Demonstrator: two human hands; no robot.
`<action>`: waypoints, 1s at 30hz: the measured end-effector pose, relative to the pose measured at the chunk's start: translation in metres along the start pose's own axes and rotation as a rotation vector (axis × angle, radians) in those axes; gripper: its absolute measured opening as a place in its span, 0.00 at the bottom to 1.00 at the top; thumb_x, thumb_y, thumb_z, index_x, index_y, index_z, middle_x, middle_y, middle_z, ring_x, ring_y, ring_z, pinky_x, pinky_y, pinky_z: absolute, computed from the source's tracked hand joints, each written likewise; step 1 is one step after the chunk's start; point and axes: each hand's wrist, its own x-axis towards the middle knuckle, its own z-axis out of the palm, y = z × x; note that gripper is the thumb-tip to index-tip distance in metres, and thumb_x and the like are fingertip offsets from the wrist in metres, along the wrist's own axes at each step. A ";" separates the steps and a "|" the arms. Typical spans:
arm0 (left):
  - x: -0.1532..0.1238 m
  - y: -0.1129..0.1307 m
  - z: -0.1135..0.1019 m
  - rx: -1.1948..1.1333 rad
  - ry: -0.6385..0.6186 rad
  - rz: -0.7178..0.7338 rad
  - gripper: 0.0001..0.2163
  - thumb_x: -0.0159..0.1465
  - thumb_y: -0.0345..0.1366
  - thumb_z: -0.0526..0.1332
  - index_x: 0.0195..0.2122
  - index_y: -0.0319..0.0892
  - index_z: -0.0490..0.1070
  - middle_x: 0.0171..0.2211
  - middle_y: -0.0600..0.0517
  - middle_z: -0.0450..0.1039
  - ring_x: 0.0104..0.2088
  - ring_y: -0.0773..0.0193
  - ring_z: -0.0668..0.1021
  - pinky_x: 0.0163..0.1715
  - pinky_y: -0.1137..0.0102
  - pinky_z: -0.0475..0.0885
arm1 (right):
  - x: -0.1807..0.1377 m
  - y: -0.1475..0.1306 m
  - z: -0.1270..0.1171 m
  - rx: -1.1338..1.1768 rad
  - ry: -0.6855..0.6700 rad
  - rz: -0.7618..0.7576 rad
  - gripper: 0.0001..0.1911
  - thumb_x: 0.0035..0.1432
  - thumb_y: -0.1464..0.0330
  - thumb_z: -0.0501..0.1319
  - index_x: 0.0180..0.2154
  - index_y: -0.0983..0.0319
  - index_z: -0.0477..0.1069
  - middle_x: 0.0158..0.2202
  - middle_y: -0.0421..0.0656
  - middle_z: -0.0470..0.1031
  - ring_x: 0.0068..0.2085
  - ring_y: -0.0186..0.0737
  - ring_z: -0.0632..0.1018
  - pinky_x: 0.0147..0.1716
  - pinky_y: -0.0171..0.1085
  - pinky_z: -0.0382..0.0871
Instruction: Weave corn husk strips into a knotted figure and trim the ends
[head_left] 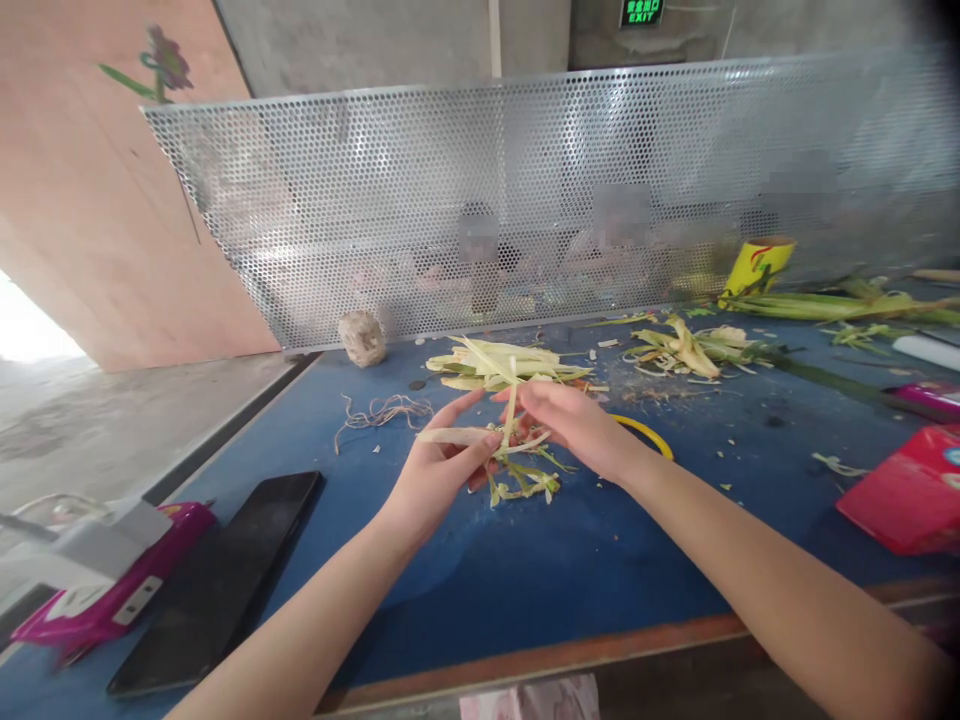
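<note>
Head view. I am holding both hands just above the blue surface [525, 580], near its middle. My left hand [439, 475] is pinching a pale husk strip [457, 436] between thumb and fingers, and the strip is lying roughly level, pointing left. My right hand [577, 425] is gripping a thin upright strip [511, 400] with its fingertips pressed together. Greenish scraps [525, 483] are hanging below the two hands. A husk pile [499, 365] is lying just behind the hands, and a yellow ring [649, 432] is showing just beside the right wrist. A black phone [225, 575] is lying well to the left. A perforated screen [525, 190] is standing along the far edge.
</note>
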 end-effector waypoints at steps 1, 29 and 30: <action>0.001 -0.001 -0.001 0.008 0.011 0.008 0.30 0.50 0.37 0.66 0.54 0.42 0.59 0.23 0.55 0.71 0.21 0.71 0.69 0.20 0.75 0.60 | -0.001 0.000 0.002 -0.012 -0.091 0.030 0.16 0.54 0.57 0.57 0.40 0.60 0.70 0.33 0.42 0.72 0.33 0.35 0.72 0.30 0.34 0.65; -0.001 0.002 0.002 0.095 0.050 0.181 0.41 0.57 0.35 0.60 0.62 0.56 0.30 0.51 0.43 0.68 0.23 0.61 0.78 0.09 0.76 0.64 | -0.001 0.007 0.017 0.147 -0.100 -0.095 0.09 0.53 0.65 0.59 0.35 0.61 0.74 0.24 0.38 0.72 0.25 0.31 0.71 0.30 0.35 0.66; -0.001 0.002 0.002 0.064 0.042 0.173 0.43 0.56 0.34 0.61 0.62 0.57 0.29 0.53 0.43 0.66 0.23 0.61 0.79 0.09 0.76 0.65 | -0.001 0.007 0.017 0.147 -0.070 -0.101 0.08 0.53 0.65 0.59 0.34 0.61 0.74 0.25 0.39 0.72 0.26 0.31 0.71 0.31 0.35 0.66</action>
